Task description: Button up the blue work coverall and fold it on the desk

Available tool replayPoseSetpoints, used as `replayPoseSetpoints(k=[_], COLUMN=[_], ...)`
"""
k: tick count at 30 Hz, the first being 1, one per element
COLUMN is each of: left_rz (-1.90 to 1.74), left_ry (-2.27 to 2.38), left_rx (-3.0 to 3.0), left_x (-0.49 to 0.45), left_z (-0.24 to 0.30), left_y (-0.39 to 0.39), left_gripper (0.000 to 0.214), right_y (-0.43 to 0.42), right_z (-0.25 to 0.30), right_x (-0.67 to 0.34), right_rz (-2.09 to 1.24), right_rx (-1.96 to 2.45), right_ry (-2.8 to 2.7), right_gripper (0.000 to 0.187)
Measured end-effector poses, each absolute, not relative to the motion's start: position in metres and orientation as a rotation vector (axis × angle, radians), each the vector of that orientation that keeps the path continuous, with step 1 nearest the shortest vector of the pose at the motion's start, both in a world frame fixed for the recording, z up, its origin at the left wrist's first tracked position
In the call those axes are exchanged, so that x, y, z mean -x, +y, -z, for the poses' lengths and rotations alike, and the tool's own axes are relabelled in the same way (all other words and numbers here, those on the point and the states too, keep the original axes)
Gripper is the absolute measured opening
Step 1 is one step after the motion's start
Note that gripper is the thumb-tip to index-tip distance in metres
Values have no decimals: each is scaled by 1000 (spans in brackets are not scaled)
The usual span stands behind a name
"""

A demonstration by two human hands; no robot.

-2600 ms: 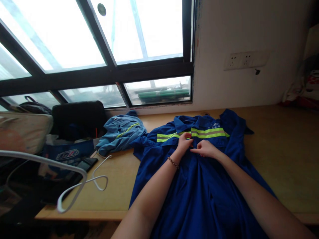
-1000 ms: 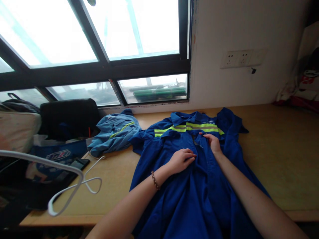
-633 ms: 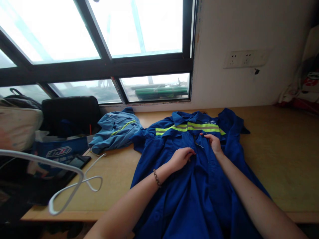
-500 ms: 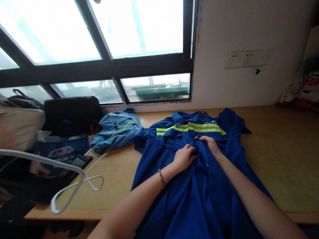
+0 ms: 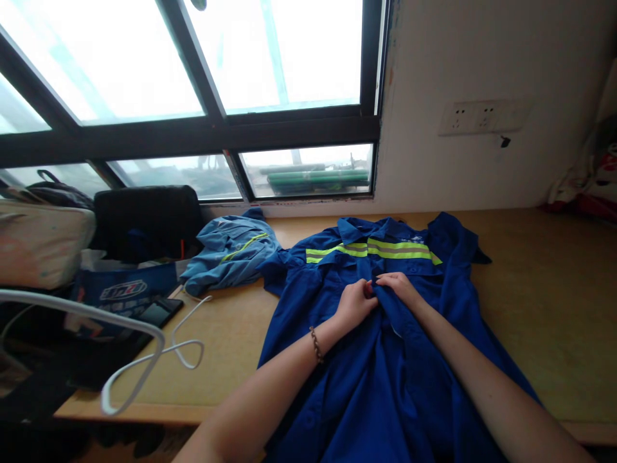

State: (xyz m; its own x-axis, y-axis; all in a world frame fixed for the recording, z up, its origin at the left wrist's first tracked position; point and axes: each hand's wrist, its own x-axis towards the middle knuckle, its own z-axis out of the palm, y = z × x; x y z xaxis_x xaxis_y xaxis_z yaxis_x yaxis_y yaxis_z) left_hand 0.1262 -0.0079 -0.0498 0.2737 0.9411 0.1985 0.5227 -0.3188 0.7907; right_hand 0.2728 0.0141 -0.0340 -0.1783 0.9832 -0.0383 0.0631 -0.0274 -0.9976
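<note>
A dark blue work shirt (image 5: 337, 379) with yellow-green reflective bands across its chest lies face up, collar toward the wall. Its lower part hangs over the table's near edge. My left hand (image 5: 355, 303), a braided bracelet at its wrist, pinches the front placket just below the bands. Close beside it, my right hand (image 5: 399, 289) grips the edge of the other front panel, lifting it slightly. The fingertips of both hands nearly meet at the front opening. Whether a button is between them is too small to make out.
On the wooden table (image 5: 540, 308), a lighter blue garment (image 5: 231, 251) lies crumpled left of the shirt. A white cable (image 5: 187, 366) loops at the left, near a dark tablet-like object (image 5: 161, 315) and several bags. A window and a wall socket (image 5: 484, 118) are behind.
My right hand has moved down and slightly left, drawing its panel edge in to my left hand. The left fingers have closed more tightly on the placket. The view has shifted slightly.
</note>
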Motion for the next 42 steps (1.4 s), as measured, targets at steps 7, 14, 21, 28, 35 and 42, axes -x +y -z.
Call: replayPoseSetpoints(k=[7, 14, 21, 28, 35, 42], left_rz=[-1042, -1059, -970, -991, -927, -911], left_ry=[938, 983, 840, 860, 979, 971], left_rx=[-1276, -1221, -1170, -1149, -1282, -1268], left_x=[-116, -106, -97, -101, -105, -105], left_z=[49, 32, 22, 32, 44, 46], left_y=[1, 3, 3, 3, 7, 5], left_gripper=[24, 34, 33, 30, 15, 13], right_y=[2, 2, 2, 4, 10, 10], right_z=[23, 30, 18, 19, 31, 34], right_x=[-267, -271, -275, -275, -278, -278], right_rz=[-1654, -1574, -1211, -1142, -1052, -867], right_rx=[981, 1077, 981, 1084, 1267, 1267], right_ry=[-1292, -1331, -1506, -1692, -1829, -1925], right_gripper=[34, 37, 24, 23, 19, 16])
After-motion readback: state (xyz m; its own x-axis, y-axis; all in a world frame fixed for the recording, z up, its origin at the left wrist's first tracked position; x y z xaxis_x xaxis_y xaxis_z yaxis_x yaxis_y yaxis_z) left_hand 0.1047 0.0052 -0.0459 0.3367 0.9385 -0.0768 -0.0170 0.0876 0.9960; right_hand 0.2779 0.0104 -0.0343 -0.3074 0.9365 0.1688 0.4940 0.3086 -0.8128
